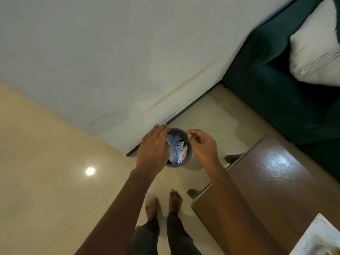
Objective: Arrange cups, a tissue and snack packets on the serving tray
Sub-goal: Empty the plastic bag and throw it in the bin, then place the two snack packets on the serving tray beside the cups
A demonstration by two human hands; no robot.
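Dark round bin (185,159) holds several packets (177,150); two hands, left (153,146) spread, right (202,146) loosely curled, empty.

a living room: green sofa (276,85), wooden table (266,181).

Cool greys and teal over a cream floor

A dark grey-brown bin (187,159) holds blue-and-white packets (177,150); at twelve o'clock the wall (110,52) is pale grey-white with a faint tan streak, at two o'clock a deep teal sofa (276,89) carries a white cushion (316,52), and at four o'clock stands a glossy brown table (266,181).
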